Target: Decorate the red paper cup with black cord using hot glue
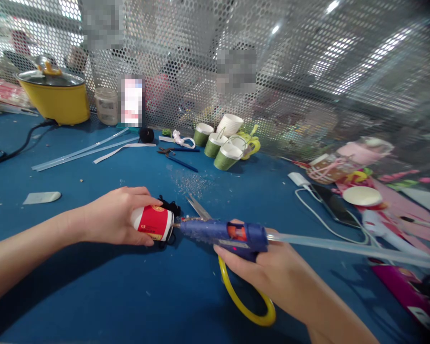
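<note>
My left hand [123, 216] grips a small red and white paper cup [154, 222] lying on its side, its rim facing right. Black yarn [170, 206] lies around the rim end. In my right hand [268, 267] is a blue hot glue gun [215, 232], its nozzle at the cup's rim; I cannot tell whether it touches. A long clear glue stick [318, 243] runs out of the gun's back. Beneath the gun lie scissors with a yellow handle [249, 313], partly hidden by the gun and my right hand.
Pliers [181, 157] and green-wrapped paper cups [227, 156] stand or lie farther back. A yellow electric pot [59, 98] and a jar [106, 106] are at the back left. On the right are a phone [335, 205] with a white cable and craft pieces. A perforated metal screen [186, 62] bounds the table.
</note>
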Demonstrator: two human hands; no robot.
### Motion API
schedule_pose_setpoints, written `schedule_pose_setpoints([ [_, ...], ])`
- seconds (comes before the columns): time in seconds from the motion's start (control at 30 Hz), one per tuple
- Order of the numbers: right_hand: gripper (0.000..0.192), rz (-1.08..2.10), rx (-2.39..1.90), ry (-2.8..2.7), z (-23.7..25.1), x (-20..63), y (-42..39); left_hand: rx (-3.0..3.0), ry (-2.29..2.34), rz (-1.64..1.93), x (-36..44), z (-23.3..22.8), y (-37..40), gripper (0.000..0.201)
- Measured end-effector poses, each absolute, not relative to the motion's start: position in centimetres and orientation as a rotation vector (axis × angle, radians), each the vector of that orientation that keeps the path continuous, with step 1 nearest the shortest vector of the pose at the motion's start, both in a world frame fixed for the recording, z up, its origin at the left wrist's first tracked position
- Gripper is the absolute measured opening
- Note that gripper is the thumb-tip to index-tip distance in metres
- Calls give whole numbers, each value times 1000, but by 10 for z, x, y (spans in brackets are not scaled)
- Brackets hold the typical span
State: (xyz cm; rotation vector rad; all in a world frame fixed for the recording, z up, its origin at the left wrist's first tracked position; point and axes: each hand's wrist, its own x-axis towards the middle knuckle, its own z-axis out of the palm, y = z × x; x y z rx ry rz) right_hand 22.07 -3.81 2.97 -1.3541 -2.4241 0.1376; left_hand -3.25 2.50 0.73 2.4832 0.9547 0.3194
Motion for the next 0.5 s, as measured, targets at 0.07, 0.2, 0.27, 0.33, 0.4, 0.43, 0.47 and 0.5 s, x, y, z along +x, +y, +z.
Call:
schedule_pose_setpoints([
  [0.07, 25, 85, -1329, -2454, 29, 221, -38, 2480, 961, 317, -32, 7, 25, 49],
  [0.2, 28, 32, -1290, -2463, 28, 223, -39, 2482, 961, 307, -33, 7, 25, 50],
  [0.27, 25, 49, -1295, -2452, 27, 223, -39, 2486, 964, 300, -33, 7, 25, 50],
  [0.33, 22, 82, -1311, -2436, 27, 223, -39, 2488, 970, 297, -33, 7, 25, 50],
  [0.4, 23, 102, -1315, -2435, 27, 222, -38, 2487, 976, 294, -33, 7, 25, 50],
  [0.43, 24, 103, -1319, -2436, 27, 222, -38, 2487, 978, 293, -33, 7, 25, 50],
  [0.47, 25, 93, -1319, -2441, 27, 222, -38, 2485, 980, 288, -33, 7, 25, 50],
  [0.5, 26, 76, -1313, -2448, 27, 222, -38, 2482, 983, 283, -33, 7, 25, 50],
])
